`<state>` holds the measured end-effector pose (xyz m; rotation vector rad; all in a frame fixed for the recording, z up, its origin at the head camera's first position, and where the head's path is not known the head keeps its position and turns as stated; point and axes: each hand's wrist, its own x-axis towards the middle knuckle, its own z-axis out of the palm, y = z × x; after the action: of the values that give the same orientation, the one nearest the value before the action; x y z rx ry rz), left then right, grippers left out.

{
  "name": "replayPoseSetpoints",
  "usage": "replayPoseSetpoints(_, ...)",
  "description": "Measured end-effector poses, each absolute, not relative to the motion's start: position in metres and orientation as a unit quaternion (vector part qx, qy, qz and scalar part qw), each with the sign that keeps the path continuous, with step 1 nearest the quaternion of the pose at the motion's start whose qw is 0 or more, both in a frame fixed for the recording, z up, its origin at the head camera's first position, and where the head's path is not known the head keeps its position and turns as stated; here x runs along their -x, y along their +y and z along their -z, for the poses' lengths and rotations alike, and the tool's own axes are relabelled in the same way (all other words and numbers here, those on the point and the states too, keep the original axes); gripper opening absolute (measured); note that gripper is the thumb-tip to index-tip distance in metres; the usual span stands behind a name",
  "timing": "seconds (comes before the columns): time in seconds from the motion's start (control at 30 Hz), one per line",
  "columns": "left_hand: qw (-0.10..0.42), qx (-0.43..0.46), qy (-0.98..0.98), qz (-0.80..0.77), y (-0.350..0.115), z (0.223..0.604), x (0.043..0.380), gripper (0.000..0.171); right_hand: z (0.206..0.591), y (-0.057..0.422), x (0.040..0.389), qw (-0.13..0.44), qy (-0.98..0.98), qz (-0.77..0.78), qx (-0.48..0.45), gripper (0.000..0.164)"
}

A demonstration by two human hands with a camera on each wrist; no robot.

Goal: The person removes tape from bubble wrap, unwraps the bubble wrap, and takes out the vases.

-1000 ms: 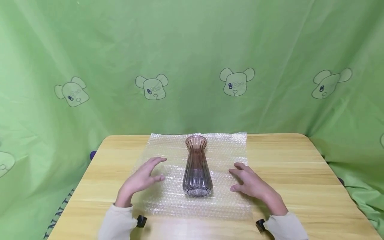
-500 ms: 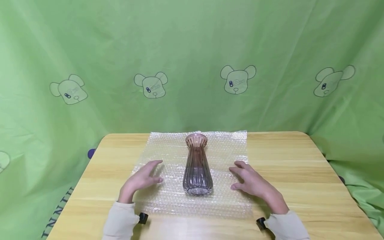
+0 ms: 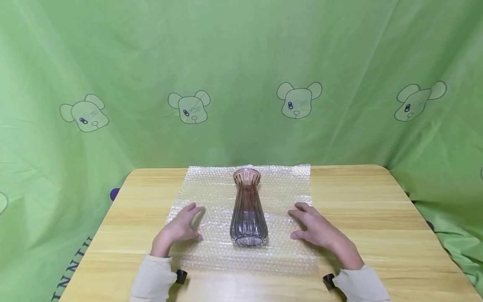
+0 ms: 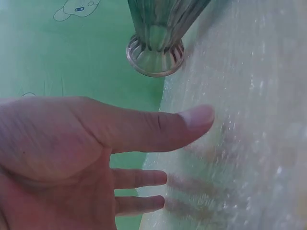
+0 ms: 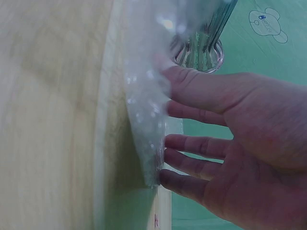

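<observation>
A ribbed glass vase (image 3: 248,209), pinkish at the mouth and grey toward the base, lies on its side on a sheet of bubble wrap (image 3: 215,256). Its mouth points at the far edge of the table. My left hand (image 3: 180,226) hovers close over the left part of the sheet, thumb and fingers spread, holding nothing. On the other side, my right hand (image 3: 316,228) is at the sheet's right margin. In the right wrist view its fingertips (image 5: 184,184) meet the raised edge of the bubble wrap (image 5: 144,110), and the thumb tip is blurred against the plastic.
The sheet covers the middle of a light wooden table (image 3: 377,218) and reaches its far edge. A green curtain (image 3: 241,54) with bear outlines hangs behind and at both sides. Small black devices (image 3: 181,276) sit at both wrists.
My left hand has lowered slightly, its fingers drawing back toward me and its thumb dropping nearer the sheet. The right hand and the vase stay almost still.
</observation>
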<state>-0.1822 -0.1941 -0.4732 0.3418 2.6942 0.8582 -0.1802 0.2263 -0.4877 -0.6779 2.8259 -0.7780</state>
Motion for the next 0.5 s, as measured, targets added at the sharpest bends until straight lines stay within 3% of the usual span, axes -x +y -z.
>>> replayPoseSetpoints(0.5,0.155,-0.086,0.951,-0.255,-0.1919,0.4754,0.1751,0.095,0.4872,0.2264,0.1806,0.072,0.938,0.256,0.222,0.073)
